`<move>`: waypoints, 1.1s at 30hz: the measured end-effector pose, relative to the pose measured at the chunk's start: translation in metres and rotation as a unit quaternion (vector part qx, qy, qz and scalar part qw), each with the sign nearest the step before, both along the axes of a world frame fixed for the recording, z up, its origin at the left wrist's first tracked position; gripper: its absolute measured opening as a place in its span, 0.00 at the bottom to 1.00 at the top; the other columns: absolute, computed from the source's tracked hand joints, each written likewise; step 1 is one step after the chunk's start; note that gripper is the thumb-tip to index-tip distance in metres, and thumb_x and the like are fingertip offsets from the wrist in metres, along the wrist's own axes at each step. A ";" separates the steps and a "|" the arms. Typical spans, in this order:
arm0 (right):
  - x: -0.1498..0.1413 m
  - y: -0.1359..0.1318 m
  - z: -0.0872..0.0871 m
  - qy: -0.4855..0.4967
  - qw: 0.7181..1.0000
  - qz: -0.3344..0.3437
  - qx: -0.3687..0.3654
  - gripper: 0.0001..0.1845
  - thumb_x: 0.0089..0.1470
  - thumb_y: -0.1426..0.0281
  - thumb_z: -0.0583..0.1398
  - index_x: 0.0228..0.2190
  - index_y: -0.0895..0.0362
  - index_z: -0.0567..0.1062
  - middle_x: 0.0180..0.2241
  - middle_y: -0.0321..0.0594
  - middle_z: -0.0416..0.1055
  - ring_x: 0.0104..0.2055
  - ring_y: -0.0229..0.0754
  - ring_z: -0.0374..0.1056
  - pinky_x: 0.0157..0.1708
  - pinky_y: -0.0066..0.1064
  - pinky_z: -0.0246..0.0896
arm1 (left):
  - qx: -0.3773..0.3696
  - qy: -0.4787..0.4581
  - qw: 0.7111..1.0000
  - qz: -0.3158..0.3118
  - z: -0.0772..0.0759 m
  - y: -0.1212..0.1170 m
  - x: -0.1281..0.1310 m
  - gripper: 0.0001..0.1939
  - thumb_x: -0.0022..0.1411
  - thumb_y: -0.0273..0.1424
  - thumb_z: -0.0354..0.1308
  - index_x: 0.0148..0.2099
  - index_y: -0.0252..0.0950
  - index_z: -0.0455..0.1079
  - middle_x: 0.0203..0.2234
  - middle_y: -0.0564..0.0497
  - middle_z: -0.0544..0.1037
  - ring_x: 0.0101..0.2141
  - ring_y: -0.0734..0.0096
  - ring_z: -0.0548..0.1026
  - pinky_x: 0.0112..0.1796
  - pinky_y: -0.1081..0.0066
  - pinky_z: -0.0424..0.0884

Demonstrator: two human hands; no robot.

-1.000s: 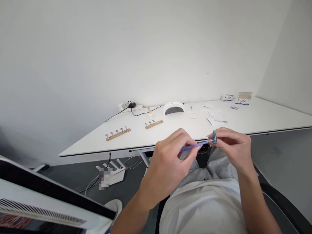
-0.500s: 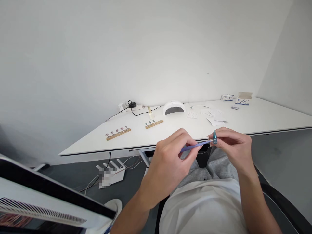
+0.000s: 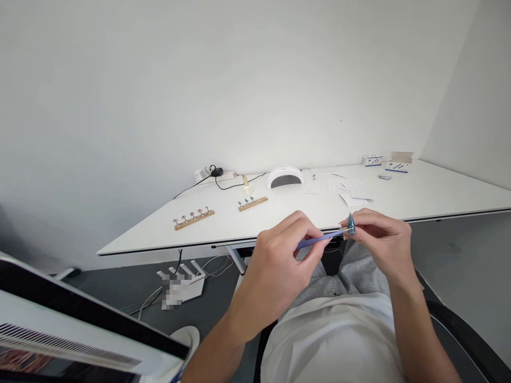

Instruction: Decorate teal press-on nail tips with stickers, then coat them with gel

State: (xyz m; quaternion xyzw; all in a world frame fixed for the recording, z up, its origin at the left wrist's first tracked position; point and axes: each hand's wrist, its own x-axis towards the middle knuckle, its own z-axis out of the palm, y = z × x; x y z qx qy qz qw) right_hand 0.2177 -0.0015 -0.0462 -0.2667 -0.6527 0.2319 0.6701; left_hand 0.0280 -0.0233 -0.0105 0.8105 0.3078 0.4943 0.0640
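Pinched between the thumb and fingers of my left hand (image 3: 285, 260) is a slim purple nail tool (image 3: 319, 239) with a fine pale tip; I cannot tell whether it is a brush or tweezers. Its tip meets the lower part of a glossy teal, pointed false nail (image 3: 351, 223). My right hand (image 3: 379, 236) grips that nail upright at the thumb and fingertips, and whatever supports it is hidden by the fingers. Both hands are close together above my lap, just in front of the table edge.
On the white table (image 3: 279, 218) are a stand with teal nails (image 3: 253, 204), a stand with pinkish nails (image 3: 194, 219), a small bottle (image 3: 247, 185), a white nail lamp (image 3: 285, 177), paper sheets (image 3: 353, 199) and small boxes (image 3: 398, 161). A white router (image 3: 187, 287) lies on the floor.
Hardly anything differs. The teal nail and the tool tip have shifted very slightly left; both hands keep their grips.
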 end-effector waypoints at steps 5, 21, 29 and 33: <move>0.000 0.001 0.000 -0.002 1.000 -0.001 -0.006 0.12 0.51 0.79 0.65 0.31 0.49 0.84 0.27 0.36 0.77 0.28 0.38 0.71 0.26 0.29 0.69 | 0.002 0.002 1.000 0.002 0.000 0.000 0.000 0.07 0.59 0.19 0.59 0.31 0.33 0.68 0.25 0.56 0.69 0.24 0.82 0.65 0.25 0.77 0.60; 0.000 0.002 -0.002 0.009 0.999 -0.010 -0.038 0.07 0.51 0.76 0.66 0.30 0.51 0.83 0.26 0.37 0.77 0.28 0.39 0.71 0.27 0.30 0.69 | -0.001 0.024 1.000 0.008 0.000 0.001 -0.001 0.07 0.60 0.19 0.58 0.30 0.34 0.68 0.25 0.55 0.70 0.24 0.81 0.65 0.25 0.77 0.60; 0.000 0.003 0.000 0.006 0.999 -0.012 -0.035 0.06 0.50 0.75 0.66 0.29 0.53 0.83 0.24 0.38 0.76 0.27 0.39 0.70 0.26 0.31 0.68 | 0.003 -0.003 1.000 0.014 0.011 -0.004 -0.011 0.05 0.61 0.22 0.60 0.33 0.35 0.71 0.26 0.55 0.72 0.24 0.81 0.67 0.22 0.79 0.62; -0.002 0.004 -0.001 -0.016 0.998 0.033 -0.044 0.06 0.51 0.75 0.66 0.29 0.52 0.84 0.25 0.38 0.77 0.27 0.39 0.70 0.26 0.30 0.67 | 0.022 -0.018 0.999 0.019 0.015 0.002 -0.019 0.10 0.64 0.22 0.56 0.44 0.37 0.75 0.34 0.51 0.73 0.31 0.79 0.70 0.29 0.78 0.67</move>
